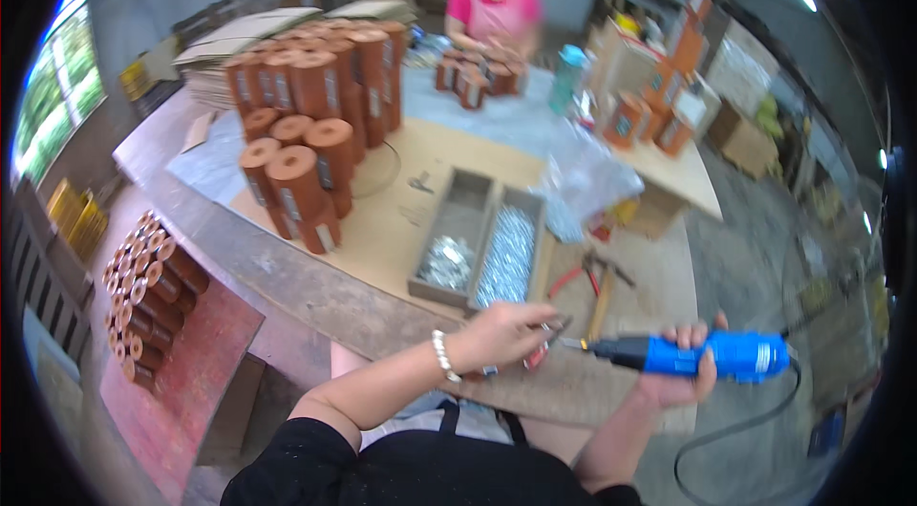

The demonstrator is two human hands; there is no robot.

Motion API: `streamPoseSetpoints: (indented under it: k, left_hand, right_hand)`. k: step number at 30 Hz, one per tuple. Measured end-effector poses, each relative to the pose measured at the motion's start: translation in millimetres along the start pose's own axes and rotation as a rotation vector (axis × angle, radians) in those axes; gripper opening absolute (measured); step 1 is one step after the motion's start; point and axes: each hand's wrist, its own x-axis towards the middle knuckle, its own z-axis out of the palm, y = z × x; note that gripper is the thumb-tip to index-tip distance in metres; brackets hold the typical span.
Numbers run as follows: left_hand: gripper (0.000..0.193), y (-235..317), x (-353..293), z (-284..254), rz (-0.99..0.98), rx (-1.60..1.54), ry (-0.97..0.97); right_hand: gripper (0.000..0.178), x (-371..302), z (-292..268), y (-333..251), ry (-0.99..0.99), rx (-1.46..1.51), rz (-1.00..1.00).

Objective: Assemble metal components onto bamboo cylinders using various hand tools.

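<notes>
A blue electric screwdriver (716, 358) with a black nose lies in my right hand (683, 367), fingers wrapped round its body. Its bit points left at my left hand (501, 339), which is closed at the table's near edge. A small dark piece and something reddish show at the left fingertips, too blurred to name. Just beyond stand two grey bins side by side. The left bin (420, 262) has flat silvery pieces at its near end; the right bin (542, 229) is filled with small shiny metal parts, perhaps screws. Red-handled pliers (565, 280) and a wooden-handled hammer (601, 307) lie right of them.
Reddish-brown cylinders with central holes (291, 164) are stacked at the table's left; more (143, 301) lie on a low red board (224, 324). Across the table a person in pink (494, 14) stands behind more cylinders (471, 86). A clear plastic bag (592, 181) lies right of the bins. A black cord (735, 430) trails from the screwdriver.
</notes>
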Motion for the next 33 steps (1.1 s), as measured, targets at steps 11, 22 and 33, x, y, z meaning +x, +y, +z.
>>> streamPoseSetpoints:
  k: [11, 22, 33]
  left_hand:
    - [0.028, 11, -16, -13, -0.199, 0.027, 0.019]
    - [0.028, 15, -22, -14, -0.169, 0.064, 0.033]
    - [0.025, 12, -23, -17, -0.191, 0.025, -0.019]
  right_hand:
    - [0.05, 1, 30, 28, -0.007, -0.089, 0.083]
    - [0.055, -5, 40, 26, -0.12, -0.13, 0.092]
    - [0.063, -3, 48, 26, -0.292, -0.109, 0.135]
